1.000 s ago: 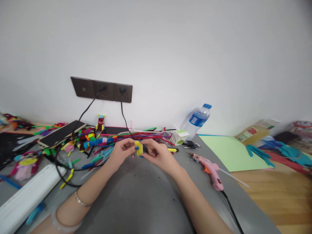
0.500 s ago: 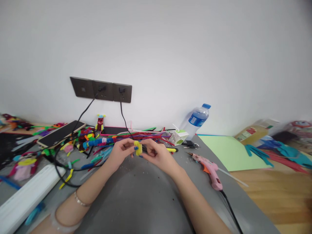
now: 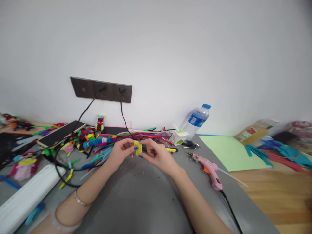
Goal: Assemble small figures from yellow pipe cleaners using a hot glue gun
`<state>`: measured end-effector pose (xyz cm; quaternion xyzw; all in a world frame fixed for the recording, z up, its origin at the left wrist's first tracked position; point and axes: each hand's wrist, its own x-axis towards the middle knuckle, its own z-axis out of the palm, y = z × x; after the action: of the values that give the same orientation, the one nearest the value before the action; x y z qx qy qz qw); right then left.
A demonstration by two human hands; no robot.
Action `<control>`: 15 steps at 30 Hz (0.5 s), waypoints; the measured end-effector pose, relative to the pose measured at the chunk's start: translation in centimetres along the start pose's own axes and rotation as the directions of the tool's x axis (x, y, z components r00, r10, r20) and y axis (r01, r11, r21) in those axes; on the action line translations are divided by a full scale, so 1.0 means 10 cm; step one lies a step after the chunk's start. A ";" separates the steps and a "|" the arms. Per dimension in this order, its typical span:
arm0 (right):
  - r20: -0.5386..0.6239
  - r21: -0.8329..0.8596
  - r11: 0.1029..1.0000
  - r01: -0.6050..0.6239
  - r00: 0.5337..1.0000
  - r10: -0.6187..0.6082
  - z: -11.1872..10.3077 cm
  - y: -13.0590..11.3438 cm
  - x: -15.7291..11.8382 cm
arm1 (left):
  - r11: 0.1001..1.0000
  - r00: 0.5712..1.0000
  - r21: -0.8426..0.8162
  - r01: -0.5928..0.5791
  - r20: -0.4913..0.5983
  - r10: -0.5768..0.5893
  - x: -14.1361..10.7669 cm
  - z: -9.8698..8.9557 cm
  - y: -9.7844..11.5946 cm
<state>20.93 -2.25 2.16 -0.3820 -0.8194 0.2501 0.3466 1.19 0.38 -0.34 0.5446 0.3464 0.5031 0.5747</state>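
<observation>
A small yellow fuzzy piece is pinched between my two hands above the grey table. My left hand grips its left side with thumb and fingertips. On its right side, the fingers of my right hand are closed on the same piece. Part of a dark object shows between the fingers of my right hand; what it is cannot be made out. Just right of that hand lies a yellow and black cutter. Pipe cleaners in many colours are heaped behind both hands.
A pink glue gun with a black cord lies at the right. Behind it are keys, a small carton and a water bottle. At the left are a phone, black cables and a white bar.
</observation>
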 end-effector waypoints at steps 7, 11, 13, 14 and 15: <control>-0.004 -0.002 1.000 -0.008 1.000 0.008 0.01 -0.02 -0.01 | 1.000 1.000 -0.012 -0.004 0.000 0.004 0.00 -0.01 -0.01; -0.004 -0.006 1.000 -0.002 1.000 0.002 0.01 -0.01 -0.01 | 1.000 1.000 -0.008 -0.003 -0.009 0.003 0.00 0.00 0.00; -0.001 -0.005 1.000 -0.004 1.000 0.004 0.00 -0.01 -0.01 | 1.000 1.000 -0.007 0.000 -0.012 0.000 0.00 0.00 0.00; 0.000 -0.006 1.000 -0.006 1.000 0.006 0.00 -0.01 -0.01 | 1.000 1.000 -0.005 -0.002 -0.010 0.002 0.00 0.00 0.00; 0.001 -0.007 1.000 -0.008 1.000 0.008 0.00 -0.01 -0.01 | 1.000 1.000 -0.004 -0.003 -0.013 0.003 0.00 0.00 -0.01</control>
<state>20.91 -2.43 2.18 -0.3866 -0.8188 0.2486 0.3439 1.17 0.39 -0.40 0.5405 0.3484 0.5083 0.5728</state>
